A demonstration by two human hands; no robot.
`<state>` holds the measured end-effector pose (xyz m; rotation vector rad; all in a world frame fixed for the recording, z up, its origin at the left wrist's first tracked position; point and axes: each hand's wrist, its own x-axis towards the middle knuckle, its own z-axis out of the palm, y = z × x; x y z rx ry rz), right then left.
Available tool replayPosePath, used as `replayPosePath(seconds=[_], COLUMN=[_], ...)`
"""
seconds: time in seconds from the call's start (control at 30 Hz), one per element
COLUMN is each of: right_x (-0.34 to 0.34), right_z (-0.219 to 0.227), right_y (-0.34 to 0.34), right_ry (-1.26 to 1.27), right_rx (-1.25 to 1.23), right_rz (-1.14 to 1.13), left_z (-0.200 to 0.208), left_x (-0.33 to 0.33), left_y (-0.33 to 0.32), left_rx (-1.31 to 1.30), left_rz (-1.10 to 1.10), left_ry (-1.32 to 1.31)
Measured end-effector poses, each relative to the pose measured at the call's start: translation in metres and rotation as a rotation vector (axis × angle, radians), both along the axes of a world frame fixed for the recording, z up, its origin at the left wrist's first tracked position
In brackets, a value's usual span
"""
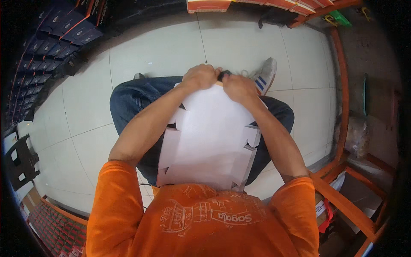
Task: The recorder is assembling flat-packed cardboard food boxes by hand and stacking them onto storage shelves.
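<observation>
Flat white cardboard box blanks [209, 132] lie across my lap, with notched flaps along both sides. Layered edges at the right suggest more than one sheet. At their far end my left hand [200, 77] is closed over the edge, knuckles up. My right hand [239, 88] is closed just to the right of it. A small black thing [223, 76] shows between the two hands, against my right fingers; its kind cannot be made out. A thin, pale curled strand sticks out beyond my right hand. My fingertips are largely hidden.
My jeans-clad legs are bent on the tiled floor [85, 115], with a grey shoe [266, 76] beyond my right hand. Stacked dark boxes [55, 47] stand at the far left, and orange boxes [209, 5] at the back. An orange frame [340, 94] borders the right. Black cut card [20, 162] lies left.
</observation>
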<state>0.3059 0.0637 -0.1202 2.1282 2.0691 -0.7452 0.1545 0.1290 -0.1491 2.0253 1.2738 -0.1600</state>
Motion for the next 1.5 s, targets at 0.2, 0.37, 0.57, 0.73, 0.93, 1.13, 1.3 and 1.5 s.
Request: replayPosePath(seconds=[0.2, 0.37, 0.57, 0.73, 0.93, 1.13, 1.3, 1.5], right_x=[0.000, -0.002, 0.007, 0.021, 0.000, 0.020, 0.085, 0.056], right_z=[-0.010, -0.010, -0.023, -0.011, 0.010, -0.019, 0.045, 0.071], right_y=[-0.007, -0.012, -0.012, -0.006, -0.012, -0.017, -0.065, -0.190], right_ry=[-0.087, -0.128, -0.129, 0.052, 0.027, -0.069, 0.517, 0.833], right_rx=[0.072, 0.187, 0.165, -0.049, 0.198, 0.282, 0.572, 0.635], right_rz=[-0.092, -0.002, -0.026, -0.091, -0.059, -0.057, -0.580, -0.938], left_z=[0.012, 0.007, 0.025, 0.024, -0.008, 0.007, 0.054, 0.113], left_x=[0.018, 0.023, 0.016, 0.020, -0.001, 0.001, -0.029, 0.011], left_y=[0.006, 0.008, -0.009, -0.004, 0.022, 0.012, -0.003, -0.205], left_rx=[0.014, -0.087, -0.109, -0.019, 0.002, 0.088, 0.339, -0.253], left_rz=[-0.146, -0.128, -0.042, -0.076, -0.361, -0.272, 0.198, -0.050], left_ry=[0.062, 0.084, 0.088, 0.114, 0.131, 0.083, -0.306, -0.483])
